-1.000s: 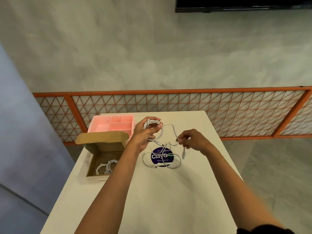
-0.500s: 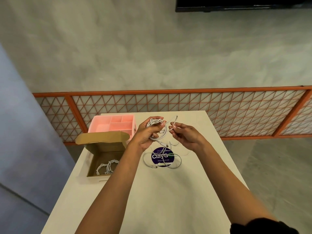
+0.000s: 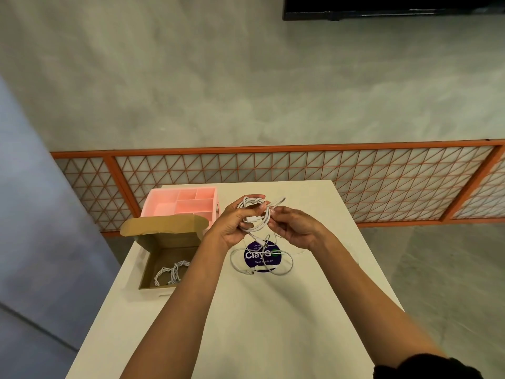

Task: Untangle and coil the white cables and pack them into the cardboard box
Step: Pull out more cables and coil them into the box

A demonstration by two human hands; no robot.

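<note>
White worktop [image 3: 246,324] stood before an orange lattice fence [image 3: 355,173]. Above it, the left hand [image 3: 232,225] gripped a coiled white cable [image 3: 255,227] while the right hand [image 3: 295,228] pinched its free end, both hands close together. Another cable [image 3: 284,270] lay loose over a purple sticker [image 3: 250,255]. Coiled cables [image 3: 170,272] sat inside the open cardboard box [image 3: 164,228], beside a pink organiser [image 3: 180,205].

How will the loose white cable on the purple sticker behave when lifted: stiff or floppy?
Probably floppy: the loose cable lies in slack, uneven loops on the table. Lifted at one point, it would likely sag and dangle. It looks thin, so presumably light, like the coiled cable in the left hand.
</note>
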